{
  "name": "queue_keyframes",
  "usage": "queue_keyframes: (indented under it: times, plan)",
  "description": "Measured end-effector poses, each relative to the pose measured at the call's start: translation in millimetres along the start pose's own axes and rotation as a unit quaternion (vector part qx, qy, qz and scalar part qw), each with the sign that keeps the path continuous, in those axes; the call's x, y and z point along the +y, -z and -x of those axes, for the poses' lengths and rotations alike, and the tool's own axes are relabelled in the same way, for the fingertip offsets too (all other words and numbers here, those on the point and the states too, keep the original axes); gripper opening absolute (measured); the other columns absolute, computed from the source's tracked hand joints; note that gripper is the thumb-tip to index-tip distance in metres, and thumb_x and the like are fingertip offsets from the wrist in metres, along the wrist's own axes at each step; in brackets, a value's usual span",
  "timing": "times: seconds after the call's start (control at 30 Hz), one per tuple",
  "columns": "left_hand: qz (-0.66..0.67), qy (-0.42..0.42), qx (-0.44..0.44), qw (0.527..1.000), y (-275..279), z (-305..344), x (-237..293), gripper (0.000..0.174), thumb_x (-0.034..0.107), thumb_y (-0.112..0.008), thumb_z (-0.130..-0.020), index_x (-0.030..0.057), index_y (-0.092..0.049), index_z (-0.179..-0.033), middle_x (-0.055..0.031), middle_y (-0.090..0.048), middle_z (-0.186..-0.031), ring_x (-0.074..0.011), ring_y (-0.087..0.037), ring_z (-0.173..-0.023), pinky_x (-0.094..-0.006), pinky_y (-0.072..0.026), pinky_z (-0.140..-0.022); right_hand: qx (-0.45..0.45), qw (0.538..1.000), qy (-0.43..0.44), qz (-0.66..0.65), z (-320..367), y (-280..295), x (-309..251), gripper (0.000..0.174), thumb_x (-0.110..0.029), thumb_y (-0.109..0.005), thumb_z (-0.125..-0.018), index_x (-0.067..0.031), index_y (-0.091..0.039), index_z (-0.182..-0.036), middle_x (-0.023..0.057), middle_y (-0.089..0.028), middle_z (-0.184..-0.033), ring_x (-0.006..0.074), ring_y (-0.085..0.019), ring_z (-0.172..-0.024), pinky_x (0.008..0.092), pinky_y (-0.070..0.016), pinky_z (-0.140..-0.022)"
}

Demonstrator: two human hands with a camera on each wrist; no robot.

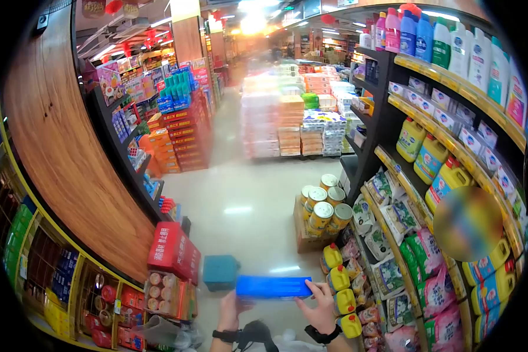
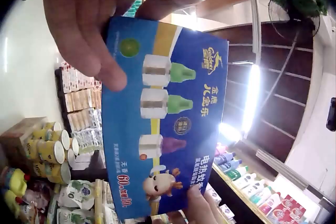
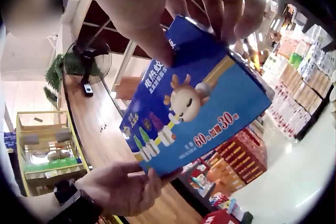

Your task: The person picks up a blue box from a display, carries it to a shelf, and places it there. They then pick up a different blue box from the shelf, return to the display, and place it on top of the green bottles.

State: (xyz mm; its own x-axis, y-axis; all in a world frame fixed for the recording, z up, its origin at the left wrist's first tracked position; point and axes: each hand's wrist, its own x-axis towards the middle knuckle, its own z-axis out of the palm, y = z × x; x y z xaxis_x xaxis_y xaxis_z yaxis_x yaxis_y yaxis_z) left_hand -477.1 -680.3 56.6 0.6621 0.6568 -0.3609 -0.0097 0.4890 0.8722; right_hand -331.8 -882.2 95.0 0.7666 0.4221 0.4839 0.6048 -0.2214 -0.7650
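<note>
A blue box [image 1: 274,287] with printed bottles and a cartoon animal is held level between both hands in the head view. My left hand [image 1: 230,310] grips its left end; in the left wrist view that hand [image 2: 126,3] has its fingers over one end of the box [image 2: 163,113]. At the right end, my right hand [image 1: 318,307] pinches the box between thumb and fingers. The right wrist view shows the right hand [image 3: 184,8] at the upper end of the box [image 3: 199,103], and the left hand [image 3: 121,188] at the lower end.
Shelves of bottles and bags [image 1: 428,258] line the right side. Yellow tins [image 1: 321,214] stand on a carton. A teal box [image 1: 220,272] and a red box [image 1: 173,251] are at the left, beside a wooden panel [image 1: 82,141]. Stacked goods [image 1: 291,129] stand further off.
</note>
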Motion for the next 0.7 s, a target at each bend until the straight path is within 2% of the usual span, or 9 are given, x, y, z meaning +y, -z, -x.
queue_keyframes:
  times: [0.13,0.2,0.23,0.3,0.43,0.53,0.57,0.6,0.7]
  plan:
    - [-0.003,0.005,0.032,0.999,-4,-46,3,0.039,0.032,-0.042,-0.100,-0.0011,-0.062,-0.103,-0.0150,-0.070,-0.092,-0.0244,-0.070,-0.073,-0.0329,-0.0569,-0.064,-0.026,0.999,-0.020,-0.005,-37,-29,21,0.053,-0.011,-0.081,-0.069,-0.0063,-0.064,-0.118,0.0103,-0.057,-0.097,0.0203,-0.058,-0.076,0.0289,-0.0495,-0.063]
    - [-0.002,0.010,0.039,0.999,1,-72,4,0.041,0.039,-0.049,-0.098,0.0027,-0.063,-0.109,-0.0103,-0.068,-0.090,-0.0213,-0.067,-0.081,-0.0348,-0.0550,-0.069,-0.057,0.997,-0.049,-0.009,-58,-51,34,0.054,-0.011,-0.081,-0.069,-0.0059,-0.062,-0.120,0.0102,-0.056,-0.098,0.0198,-0.059,-0.079,0.0281,-0.0499,-0.063]
    - [-0.010,0.006,0.047,0.999,1,-84,6,0.045,0.044,-0.052,-0.097,0.0038,-0.062,-0.116,-0.0090,-0.069,-0.094,-0.0200,-0.066,-0.089,-0.0368,-0.0554,-0.074,-0.056,0.998,-0.027,-0.005,-71,-63,40,0.054,-0.012,-0.080,-0.070,-0.0054,-0.062,-0.120,0.0125,-0.057,-0.101,0.0242,-0.059,-0.082,0.0319,-0.0500,-0.068]
    - [0.015,-0.014,0.072,0.997,6,-122,5,0.043,0.043,-0.055,-0.096,0.0047,-0.063,-0.115,-0.0098,-0.068,-0.094,-0.0203,-0.067,-0.080,-0.0355,-0.0560,-0.067,-0.058,0.998,0.013,0.010,-96,-86,52,0.054,-0.013,-0.079,-0.071,-0.0043,-0.060,-0.121,0.0170,-0.058,-0.106,0.0331,-0.059,-0.088,0.0396,-0.0504,-0.079]
    - [0.064,-0.013,0.096,0.993,9,-202,22,0.042,0.043,-0.055,-0.096,0.0061,-0.063,-0.114,-0.0102,-0.068,-0.094,-0.0196,-0.066,-0.076,-0.0339,-0.0550,-0.066,-0.040,0.996,0.067,0.031,-172,-131,60,0.055,-0.015,-0.078,-0.072,-0.0054,-0.060,-0.122,0.0157,-0.057,-0.103,0.0290,-0.058,-0.084,0.0375,-0.0508,-0.073]
    - [0.051,0.007,0.063,0.997,10,-257,51,0.046,0.047,-0.050,-0.097,0.0072,-0.062,-0.118,-0.0103,-0.067,-0.101,-0.0190,-0.064,-0.077,-0.0344,-0.0533,-0.065,-0.105,0.994,0.004,0.002,-241,-154,40,0.055,-0.010,-0.081,-0.069,-0.0058,-0.062,-0.121,0.0103,-0.056,-0.097,0.0202,-0.059,-0.080,0.0283,-0.0499,-0.063]
    - [0.033,0.011,0.048,0.998,17,-275,62,0.048,0.048,-0.048,-0.097,0.0075,-0.061,-0.120,-0.0103,-0.067,-0.105,-0.0188,-0.063,-0.078,-0.0349,-0.0527,-0.065,-0.103,0.994,0.017,0.008,-259,-168,45,0.054,-0.010,-0.080,-0.069,-0.0056,-0.062,-0.120,0.0105,-0.056,-0.097,0.0204,-0.059,-0.080,0.0285,-0.0498,-0.063]
    - [0.108,-0.023,0.085,0.990,-5,-286,102,0.041,0.037,-0.045,-0.100,0.0007,-0.062,-0.105,-0.0108,-0.067,-0.087,-0.0236,-0.068,-0.073,-0.0334,-0.0548,-0.063,-0.101,0.994,0.032,0.013,-278,-183,57,0.054,-0.010,-0.080,-0.070,-0.0055,-0.061,-0.120,0.0106,-0.056,-0.097,0.0205,-0.059,-0.080,0.0287,-0.0498,-0.063]
    - [0.092,-0.038,0.107,0.989,2,-338,118,0.043,0.035,-0.035,-0.103,-0.0016,-0.059,-0.104,-0.0149,-0.069,-0.092,-0.0258,-0.070,-0.071,-0.0338,-0.0572,-0.062,-0.092,0.993,0.072,0.020,-318,-216,66,0.054,-0.010,-0.080,-0.069,-0.0045,-0.061,-0.120,0.0109,-0.055,-0.097,0.0203,-0.059,-0.078,0.0293,-0.0491,-0.062]
